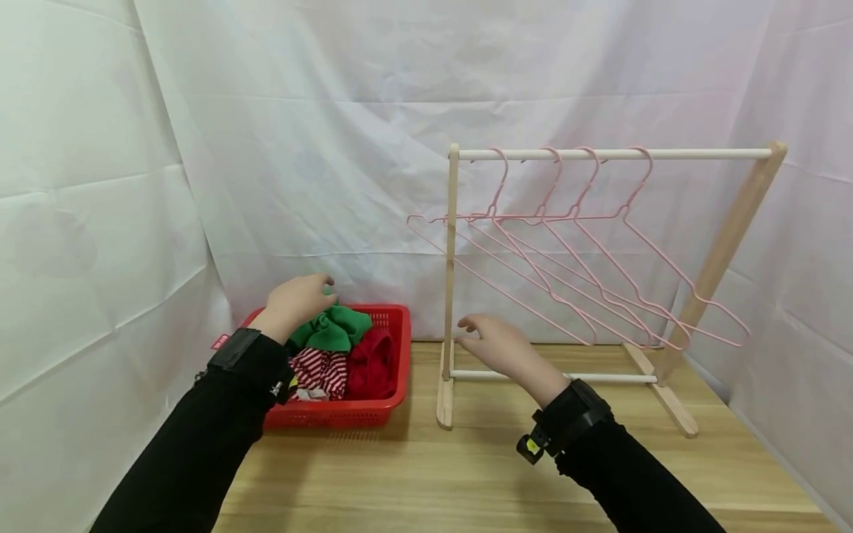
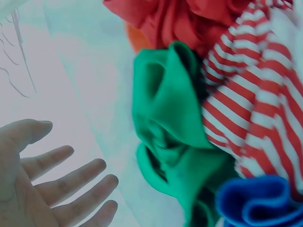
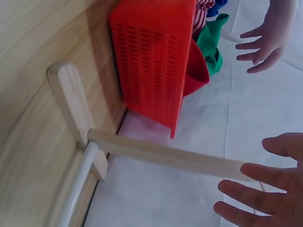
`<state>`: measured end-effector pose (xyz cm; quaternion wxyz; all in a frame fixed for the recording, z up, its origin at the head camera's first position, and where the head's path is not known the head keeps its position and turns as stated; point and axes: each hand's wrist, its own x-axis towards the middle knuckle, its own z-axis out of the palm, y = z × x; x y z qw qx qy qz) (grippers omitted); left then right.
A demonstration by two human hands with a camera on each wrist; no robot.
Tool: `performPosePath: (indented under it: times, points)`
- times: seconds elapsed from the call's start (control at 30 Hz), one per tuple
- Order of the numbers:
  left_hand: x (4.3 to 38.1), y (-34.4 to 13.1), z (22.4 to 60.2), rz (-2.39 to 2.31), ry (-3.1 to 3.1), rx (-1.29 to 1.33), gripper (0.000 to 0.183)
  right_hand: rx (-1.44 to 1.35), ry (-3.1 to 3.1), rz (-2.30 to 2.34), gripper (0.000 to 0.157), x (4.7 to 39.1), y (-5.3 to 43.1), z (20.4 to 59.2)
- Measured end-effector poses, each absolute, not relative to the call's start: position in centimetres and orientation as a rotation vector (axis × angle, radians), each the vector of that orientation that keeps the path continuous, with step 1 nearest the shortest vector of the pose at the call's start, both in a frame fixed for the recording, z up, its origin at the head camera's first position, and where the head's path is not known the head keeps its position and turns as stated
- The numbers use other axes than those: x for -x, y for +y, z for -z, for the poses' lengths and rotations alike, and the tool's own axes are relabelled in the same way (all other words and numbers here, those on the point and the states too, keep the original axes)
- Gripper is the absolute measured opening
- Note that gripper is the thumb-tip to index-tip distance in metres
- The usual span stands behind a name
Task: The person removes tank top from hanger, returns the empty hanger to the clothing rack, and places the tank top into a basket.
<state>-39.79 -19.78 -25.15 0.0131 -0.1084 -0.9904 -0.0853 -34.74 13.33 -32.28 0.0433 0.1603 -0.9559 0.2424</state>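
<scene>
My left hand (image 1: 296, 305) is over the left part of a red plastic basket (image 1: 398, 355), holding nothing. Its fingers (image 2: 78, 179) are spread and straight in the left wrist view, apart from the green cloth (image 1: 336, 329) on the pile. Beside that lie a red-and-white striped cloth (image 1: 320, 372) and a red cloth (image 1: 373, 366); a rolled blue cloth (image 2: 255, 201) shows in the left wrist view. My right hand (image 1: 500, 346), also holding nothing, is beside the left post (image 1: 449, 266) of a wooden rack, its fingers extended in the right wrist view.
Several pink hangers (image 1: 593, 218) hang from the rack's white top bar (image 1: 680, 154). A lower white bar (image 1: 620, 378) joins the rack's feet. Everything stands on a wood-grain table (image 1: 413, 481), with white curtains (image 1: 320, 148) behind and at both sides.
</scene>
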Motion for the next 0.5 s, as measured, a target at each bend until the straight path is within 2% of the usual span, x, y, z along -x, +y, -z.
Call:
performPosePath:
  times: [0.3,0.5]
  points:
    - [39.2,-16.6,25.3,0.338,-3.007,0.372,0.054,-0.403,-2.875,-0.539,0.046,35.4,16.1,32.5]
    - [38.4,-14.6,26.4,0.285,-2.993,0.430,0.062,-0.304,-2.927,-0.524,0.058,35.9,18.3,33.2]
